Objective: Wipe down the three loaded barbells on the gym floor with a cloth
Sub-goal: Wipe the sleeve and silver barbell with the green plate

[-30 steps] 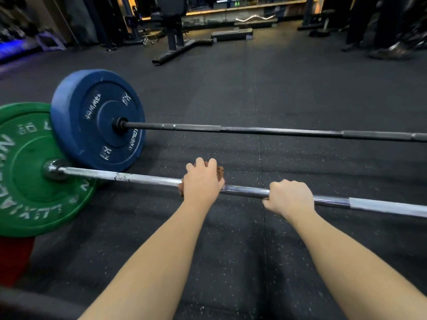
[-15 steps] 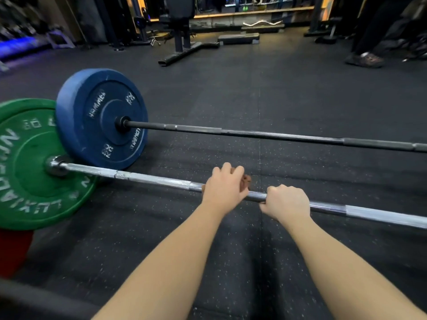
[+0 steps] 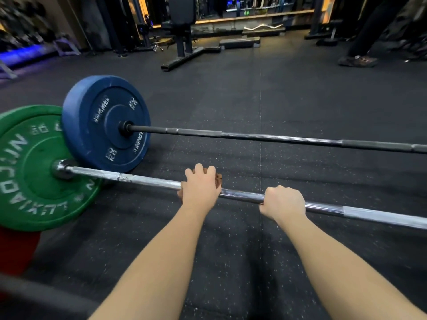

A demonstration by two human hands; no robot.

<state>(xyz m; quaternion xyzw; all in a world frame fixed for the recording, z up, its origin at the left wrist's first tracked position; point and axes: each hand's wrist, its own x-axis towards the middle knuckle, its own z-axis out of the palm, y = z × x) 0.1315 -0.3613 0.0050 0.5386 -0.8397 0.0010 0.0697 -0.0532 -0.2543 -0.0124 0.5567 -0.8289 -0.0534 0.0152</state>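
Bare forearms (image 3: 161,262), seemingly uncovered to the elbow, end in a bare left hand (image 3: 200,188) and right hand (image 3: 284,202).

Shiny chrome-look metal on the near bar (image 3: 150,181), w/ duller knurled bands. far bar (image 3: 277,138): dark matt metal. green plate (image 3: 34,188) & blue plate (image 3: 101,105): matt, scuffed (rubber by the look). floor (image 3: 231,250): matt, speckled, grainy.
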